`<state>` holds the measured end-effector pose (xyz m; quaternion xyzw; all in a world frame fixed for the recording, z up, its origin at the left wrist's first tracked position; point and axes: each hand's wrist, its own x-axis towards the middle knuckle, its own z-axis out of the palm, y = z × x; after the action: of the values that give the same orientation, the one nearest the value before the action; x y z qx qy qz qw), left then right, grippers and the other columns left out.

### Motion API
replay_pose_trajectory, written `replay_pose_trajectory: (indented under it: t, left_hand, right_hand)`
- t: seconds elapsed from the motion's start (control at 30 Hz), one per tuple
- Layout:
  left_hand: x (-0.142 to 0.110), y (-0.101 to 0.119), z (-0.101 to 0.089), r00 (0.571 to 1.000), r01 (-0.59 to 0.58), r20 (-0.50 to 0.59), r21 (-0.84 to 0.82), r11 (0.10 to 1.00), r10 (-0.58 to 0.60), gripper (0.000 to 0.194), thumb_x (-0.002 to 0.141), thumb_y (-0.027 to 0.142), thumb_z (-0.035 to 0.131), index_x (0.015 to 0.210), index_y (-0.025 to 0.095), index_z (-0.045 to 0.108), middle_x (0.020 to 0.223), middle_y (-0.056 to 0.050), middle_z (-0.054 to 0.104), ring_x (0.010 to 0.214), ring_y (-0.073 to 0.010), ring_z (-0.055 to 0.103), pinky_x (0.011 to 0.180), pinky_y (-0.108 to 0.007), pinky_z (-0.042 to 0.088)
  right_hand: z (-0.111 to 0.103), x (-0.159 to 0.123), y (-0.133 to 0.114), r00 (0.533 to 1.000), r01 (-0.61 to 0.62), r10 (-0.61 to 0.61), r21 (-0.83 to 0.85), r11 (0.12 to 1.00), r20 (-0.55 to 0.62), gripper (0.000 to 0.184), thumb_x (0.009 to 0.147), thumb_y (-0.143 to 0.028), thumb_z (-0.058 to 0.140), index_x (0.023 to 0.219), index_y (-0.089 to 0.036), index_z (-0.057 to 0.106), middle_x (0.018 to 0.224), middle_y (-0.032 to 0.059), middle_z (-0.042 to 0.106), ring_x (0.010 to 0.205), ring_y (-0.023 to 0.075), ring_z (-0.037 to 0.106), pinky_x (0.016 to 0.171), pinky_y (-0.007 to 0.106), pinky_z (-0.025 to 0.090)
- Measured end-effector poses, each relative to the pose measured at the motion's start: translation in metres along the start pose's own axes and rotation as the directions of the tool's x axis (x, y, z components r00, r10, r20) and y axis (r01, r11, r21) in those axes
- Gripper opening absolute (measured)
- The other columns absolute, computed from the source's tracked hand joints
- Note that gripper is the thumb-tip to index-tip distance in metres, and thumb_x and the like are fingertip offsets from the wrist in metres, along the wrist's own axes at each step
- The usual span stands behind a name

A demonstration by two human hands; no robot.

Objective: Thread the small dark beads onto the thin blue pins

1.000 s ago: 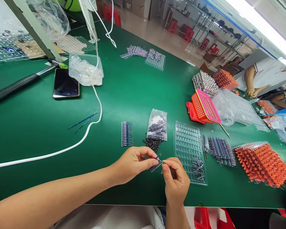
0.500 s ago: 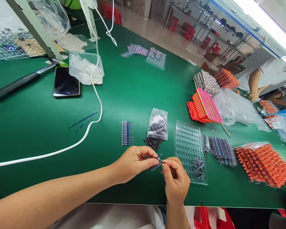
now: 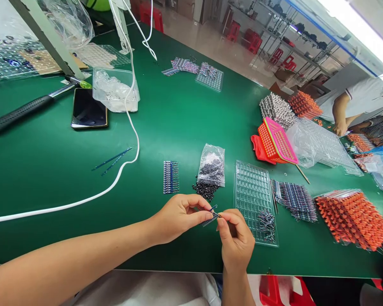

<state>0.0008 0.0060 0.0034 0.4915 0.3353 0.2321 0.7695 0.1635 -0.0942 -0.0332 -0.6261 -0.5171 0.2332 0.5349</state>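
My left hand [image 3: 178,217] pinches a short strip of blue taped components [image 3: 210,219] just above the green table [image 3: 166,127] near its front edge. My right hand [image 3: 236,238] is closed in a pinch at the strip's right end, on something too small to name. Just beyond the hands lie a heap of small black beads [image 3: 204,190] and a clear bag of them [image 3: 212,165]. A second blue component strip [image 3: 170,177] lies to the left. A clear blister tray [image 3: 253,195] with a few components in its near corner sits to the right.
A white cable [image 3: 127,114] loops across the table's left half. A phone [image 3: 88,109], a clear tub [image 3: 115,90] and a black-handled tool [image 3: 25,110] lie at back left. A pink basket [image 3: 276,141], orange part stacks [image 3: 352,219] and another person's arm [image 3: 341,112] are at right.
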Motion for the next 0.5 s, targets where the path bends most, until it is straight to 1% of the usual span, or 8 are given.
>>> replay_pose_trajectory:
  t: [0.23, 0.37, 0.5]
  left_hand:
    - [0.0000, -0.0030, -0.0022, 1.000, 0.003, 0.020, 0.004, 1.000, -0.003, 0.013, 0.080, 0.028, 0.071, 0.084, 0.016, 0.070, 0.074, 0.001, 0.066, 0.071, -0.0133, 0.060, 0.069, -0.026, 0.048]
    - [0.0009, -0.0039, -0.0023, 1.000, 0.009, 0.022, -0.015, 1.000, -0.008, 0.014, 0.078, 0.028, 0.072, 0.083, 0.015, 0.069, 0.074, 0.001, 0.066, 0.070, -0.0132, 0.060, 0.068, -0.026, 0.048]
    - [0.0019, -0.0029, -0.0014, 1.000, 0.022, 0.016, -0.014, 1.000, -0.022, 0.015, 0.076, 0.030, 0.072, 0.082, 0.016, 0.069, 0.072, 0.001, 0.064, 0.067, -0.0127, 0.059, 0.065, -0.025, 0.048]
  right_hand:
    - [-0.0002, 0.0017, -0.0001, 1.000, -0.019, 0.019, -0.003, 1.000, 0.013, 0.006, 0.089, -0.024, 0.064, 0.090, -0.022, 0.069, 0.081, 0.0027, 0.059, 0.066, 0.0144, 0.056, 0.055, 0.026, 0.045]
    - [-0.0005, 0.0029, 0.0002, 0.999, -0.036, 0.036, 0.001, 0.999, 0.023, 0.008, 0.089, -0.027, 0.064, 0.089, -0.021, 0.069, 0.080, 0.0027, 0.060, 0.065, 0.0142, 0.056, 0.055, 0.026, 0.045]
    - [-0.0013, 0.0043, 0.0001, 0.998, -0.050, 0.049, 0.031, 0.998, 0.046, 0.006, 0.089, -0.026, 0.065, 0.089, -0.021, 0.069, 0.081, 0.0023, 0.060, 0.065, 0.0141, 0.056, 0.055, 0.025, 0.044]
